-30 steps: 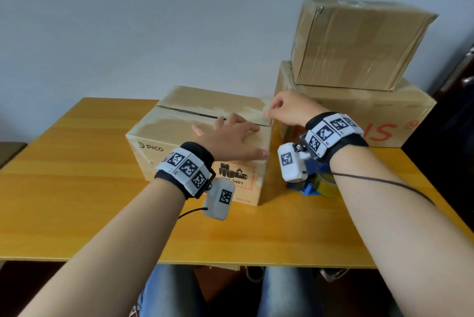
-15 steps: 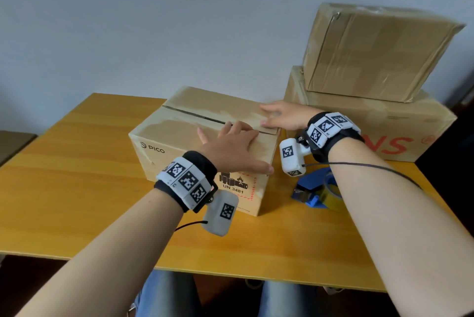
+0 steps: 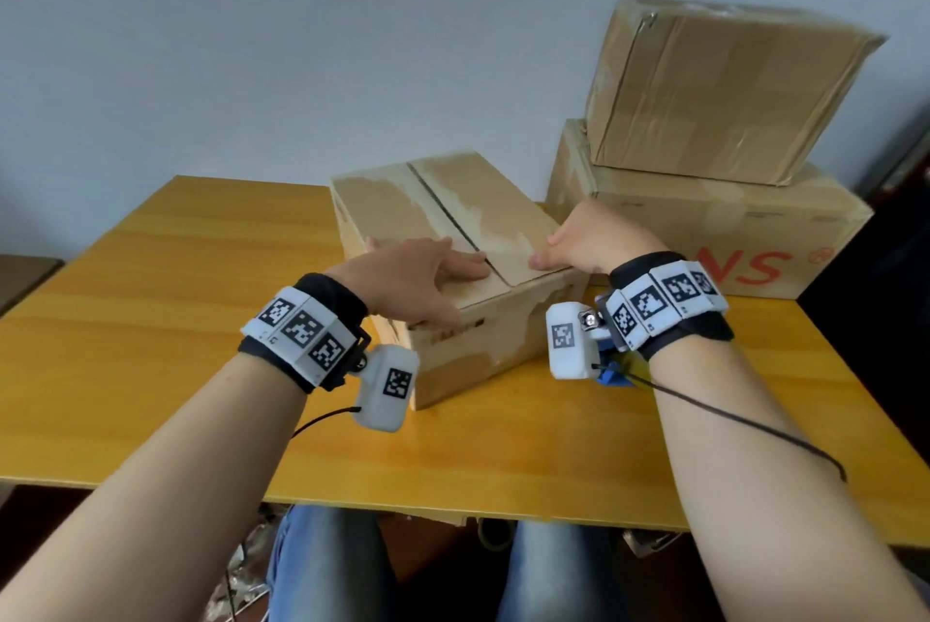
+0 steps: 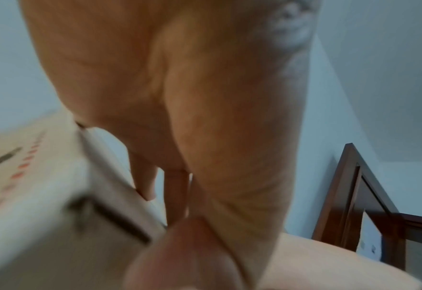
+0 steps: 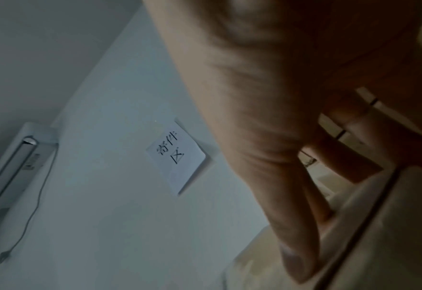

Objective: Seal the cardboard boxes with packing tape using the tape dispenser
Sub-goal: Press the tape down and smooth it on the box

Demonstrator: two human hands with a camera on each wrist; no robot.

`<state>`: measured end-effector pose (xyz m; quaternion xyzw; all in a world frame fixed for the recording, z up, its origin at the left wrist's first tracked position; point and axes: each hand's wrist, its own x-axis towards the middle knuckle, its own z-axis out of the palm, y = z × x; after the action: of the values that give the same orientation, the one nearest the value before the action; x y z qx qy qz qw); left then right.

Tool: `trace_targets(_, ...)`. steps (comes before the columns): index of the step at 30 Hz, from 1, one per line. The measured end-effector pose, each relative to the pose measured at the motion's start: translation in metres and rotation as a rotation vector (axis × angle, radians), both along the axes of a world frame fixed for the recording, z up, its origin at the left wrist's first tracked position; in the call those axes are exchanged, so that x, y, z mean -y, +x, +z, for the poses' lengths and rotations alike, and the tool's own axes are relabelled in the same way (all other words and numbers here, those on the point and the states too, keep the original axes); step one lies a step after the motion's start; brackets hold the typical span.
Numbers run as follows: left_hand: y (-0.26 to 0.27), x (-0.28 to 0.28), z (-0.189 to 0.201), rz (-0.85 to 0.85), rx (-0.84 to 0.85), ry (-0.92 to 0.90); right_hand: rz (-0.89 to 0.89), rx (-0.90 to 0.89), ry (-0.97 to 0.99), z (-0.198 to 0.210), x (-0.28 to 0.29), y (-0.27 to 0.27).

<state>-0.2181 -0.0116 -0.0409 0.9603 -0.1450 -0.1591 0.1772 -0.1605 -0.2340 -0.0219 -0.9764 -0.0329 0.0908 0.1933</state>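
A small cardboard box lies on the table with its open top seam running toward me. My left hand presses flat on the near left flap, thumb hanging over the front face; the left wrist view shows its fingers straight on the blurred box. My right hand rests on the near right corner, thumb on the right flap and fingers down the side, which the right wrist view shows fairly straight against the box. Only a blue bit of the tape dispenser shows under my right wrist.
Two larger cardboard boxes are stacked at the back right, the upper one on the lower one with red letters. The yellow wooden table meets a pale wall. A paper note hangs on that wall.
The small box has turned about a quarter turn, so its seam now points toward me. Both hands stayed on it and came nearer; the right wrist now covers the tape dispenser.
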Motion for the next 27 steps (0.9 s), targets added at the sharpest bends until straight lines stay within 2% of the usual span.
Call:
trace_targets(6, 0.012, -0.033, -0.018, 0.097, 0.105, -0.255, -0.008, -0.007, -0.117, -0.006, -0.010, -0.017)
trace_targets(9, 0.011, -0.035, -0.020, 0.085, 0.162, -0.324, 0.003, 0.122, -0.128, -0.013, -0.016, -0.017)
trace_targets(11, 0.011, -0.029, -0.023, 0.110, 0.228, -0.370, 0.127, 0.224, -0.035, -0.017, -0.022, -0.019)
trace_targets(13, 0.011, -0.023, -0.025, 0.127, 0.290, -0.401, 0.290, 0.188, 0.041, -0.018, -0.033, -0.026)
trace_targets(15, 0.012, -0.020, -0.025, 0.129, 0.311, -0.408, 0.347, 0.132, 0.033, -0.022, -0.043, -0.029)
trace_targets(18, 0.015, -0.021, -0.026, 0.167, 0.309, -0.385, 0.356, 0.173, -0.003, -0.026, -0.050, -0.024)
trace_targets(22, 0.014, -0.020, -0.029, 0.188, 0.329, -0.371, 0.349, 0.186, 0.058, -0.026, -0.054, -0.025)
trace_targets(27, 0.010, -0.021, -0.025, 0.187, 0.298, -0.310, 0.382, 0.118, 0.091, -0.025, -0.045, -0.023)
